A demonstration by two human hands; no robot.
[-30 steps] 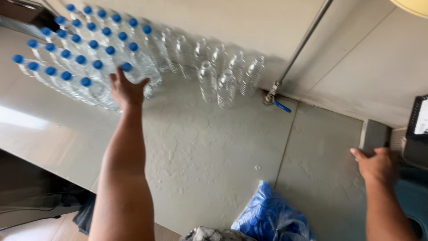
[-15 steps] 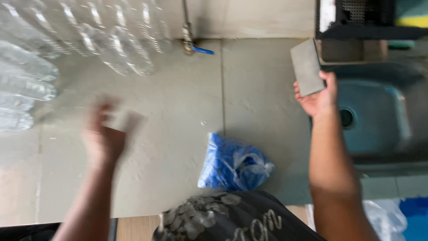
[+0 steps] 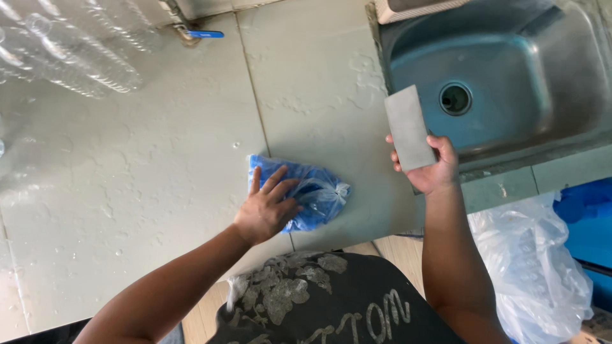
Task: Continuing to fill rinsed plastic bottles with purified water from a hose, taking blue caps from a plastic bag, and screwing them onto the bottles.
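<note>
Far left, clear ribbed plastic bottles (image 3: 70, 57) lie in a row on the wet grey tiled counter (image 3: 127, 191), with a small tap with a blue lever (image 3: 197, 33) just beyond them against the wall. Moving right, the left hand (image 3: 264, 207) lies flat, fingers spread and unclenched, pressing on a crumpled blue-filled clear plastic bag (image 3: 312, 191) that sits near the counter's front edge. It looks like a pinning touch rather than a grasp; to lift it cleanly, the fingers would best gather the knotted end at the bag's right. Further right, the right hand (image 3: 433, 169) clasps a flat grey rectangular block (image 3: 408, 127) upright, just beside the stainless steel sink (image 3: 561, 95). Near right, a translucent white plastic bag (image 3: 535, 255) hangs below the counter.
</note>
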